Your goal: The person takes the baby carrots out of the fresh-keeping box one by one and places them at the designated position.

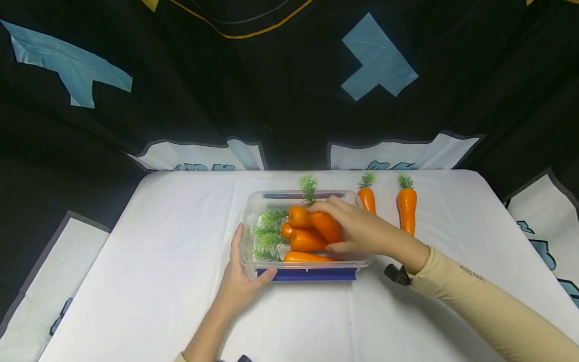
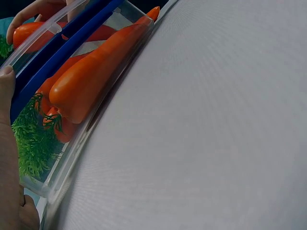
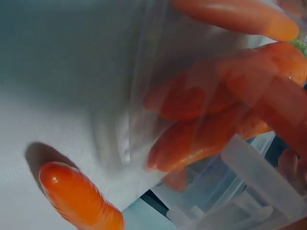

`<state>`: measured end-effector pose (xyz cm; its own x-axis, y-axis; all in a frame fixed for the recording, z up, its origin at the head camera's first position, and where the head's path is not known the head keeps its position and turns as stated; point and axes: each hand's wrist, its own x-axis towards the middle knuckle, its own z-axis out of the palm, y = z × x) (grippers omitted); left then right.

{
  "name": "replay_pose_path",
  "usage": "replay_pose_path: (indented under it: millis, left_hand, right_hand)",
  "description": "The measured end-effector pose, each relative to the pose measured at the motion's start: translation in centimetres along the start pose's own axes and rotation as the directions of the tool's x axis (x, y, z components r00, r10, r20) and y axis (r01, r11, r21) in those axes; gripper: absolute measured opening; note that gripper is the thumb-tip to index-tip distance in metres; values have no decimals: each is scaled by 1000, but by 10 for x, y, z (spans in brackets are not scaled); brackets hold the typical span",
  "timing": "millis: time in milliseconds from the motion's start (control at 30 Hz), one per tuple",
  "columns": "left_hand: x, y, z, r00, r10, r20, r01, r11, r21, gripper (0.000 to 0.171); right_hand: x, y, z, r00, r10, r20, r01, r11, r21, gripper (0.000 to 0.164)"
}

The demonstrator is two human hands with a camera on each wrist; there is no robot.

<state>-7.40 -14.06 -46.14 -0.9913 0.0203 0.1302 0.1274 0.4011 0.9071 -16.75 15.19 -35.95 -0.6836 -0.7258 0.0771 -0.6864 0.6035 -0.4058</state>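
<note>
A clear plastic container (image 1: 253, 266) with blue latches holds several orange toy carrots (image 1: 307, 240) with green leafy tops (image 1: 269, 236) towards its left wall. My left hand (image 1: 238, 285) grips the container's front left corner, its thumb on the rim beside the front blue latch (image 1: 312, 274). Over the container's right half, my right hand (image 1: 355, 226) holds a carrot (image 1: 326, 227) whose leaves (image 1: 308, 185) point to the back. In the left wrist view, carrots (image 2: 91, 79) show through the front wall. The right wrist view shows more carrots (image 3: 201, 134) through the clear side.
Two more carrots (image 1: 407, 208) lie on the white table (image 1: 172, 241), right of the container, with leaves towards the back edge. One carrot tip (image 3: 79, 196) shows in the right wrist view. A black curtain (image 1: 294, 100) with light-blue patches hangs behind the table.
</note>
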Motion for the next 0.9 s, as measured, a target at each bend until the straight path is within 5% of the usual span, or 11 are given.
replay_pose_path:
  millis: [333, 900]
  left_hand:
    - [-1, 0, 0, 1000, -3, 3, 2, 1000, 9, 117]
    - [0, 0, 0, 1000, -6, -5, 6, 1000, 1, 117]
  right_hand:
    - [-10, 1, -23, 992, 74, -103, -60, 989, 136, 89]
    - [-63, 28, -67, 947, 156, -279, -122, 983, 136, 102]
